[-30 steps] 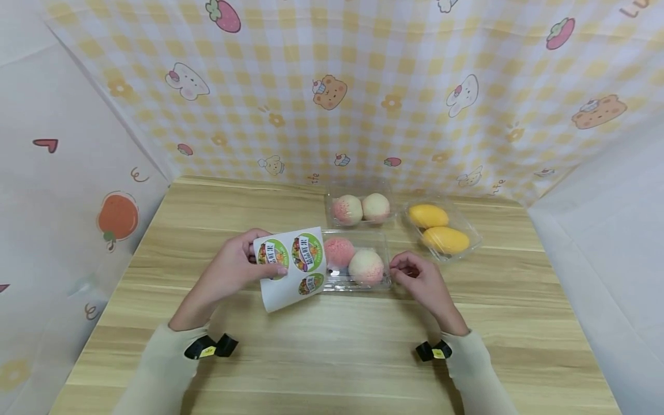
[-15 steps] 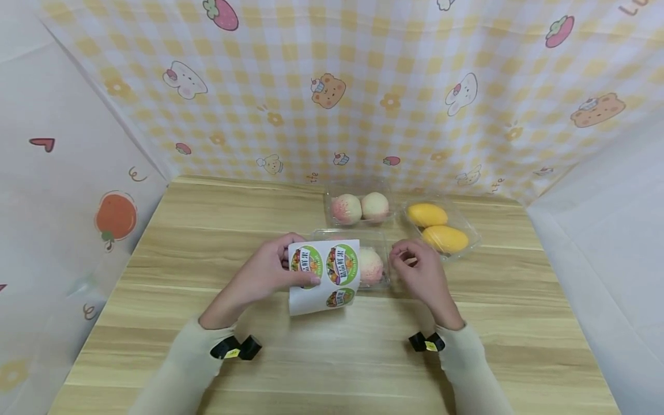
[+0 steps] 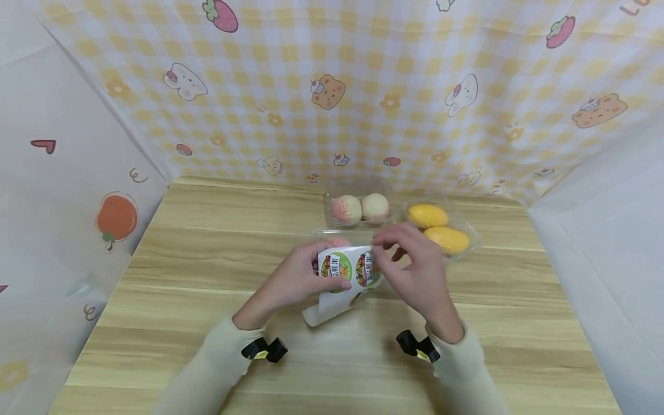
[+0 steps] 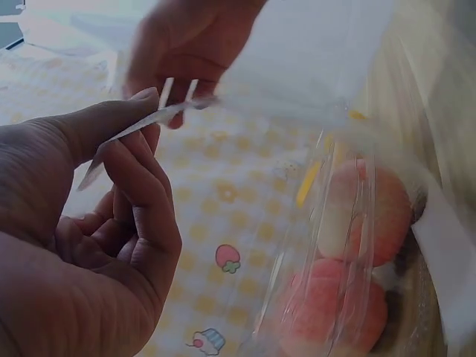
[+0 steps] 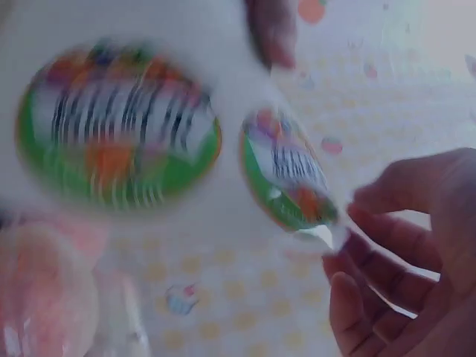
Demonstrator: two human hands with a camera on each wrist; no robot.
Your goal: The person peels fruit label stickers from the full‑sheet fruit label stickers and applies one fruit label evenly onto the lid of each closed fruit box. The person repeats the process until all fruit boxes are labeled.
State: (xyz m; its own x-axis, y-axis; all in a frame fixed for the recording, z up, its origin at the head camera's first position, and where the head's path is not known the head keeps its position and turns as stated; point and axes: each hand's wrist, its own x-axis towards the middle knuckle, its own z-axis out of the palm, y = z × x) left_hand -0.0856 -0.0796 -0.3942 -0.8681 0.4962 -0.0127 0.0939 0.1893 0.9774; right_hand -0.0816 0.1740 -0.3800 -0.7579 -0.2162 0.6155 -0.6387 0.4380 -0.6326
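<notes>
In the head view my left hand (image 3: 295, 282) pinches a white sheet of stickers (image 3: 327, 308), thumb on its printed face. The round stickers (image 5: 119, 141) have green rims and fruit pictures, blurred in the right wrist view. My right hand (image 3: 415, 271) pinches the sheet's far right corner between thumb and fingers. That corner bends in the right wrist view, beside a second sticker (image 5: 286, 167). Under the sheet stands a clear plastic box (image 3: 319, 233) with pink and cream peaches (image 4: 335, 309), mostly hidden by sheet and hands in the head view.
Behind, a second clear box (image 3: 329, 193) holds two peaches (image 3: 346, 210). To its right a clear box (image 3: 473, 241) holds two yellow mangoes (image 3: 446, 239). A checked curtain (image 3: 290, 132) closes off the back of the wooden table (image 3: 218, 230).
My left hand has carried the sticker sheet rightward over the near peach box. My right hand has moved up and left from the box's right side and taken the sheet's corner.
</notes>
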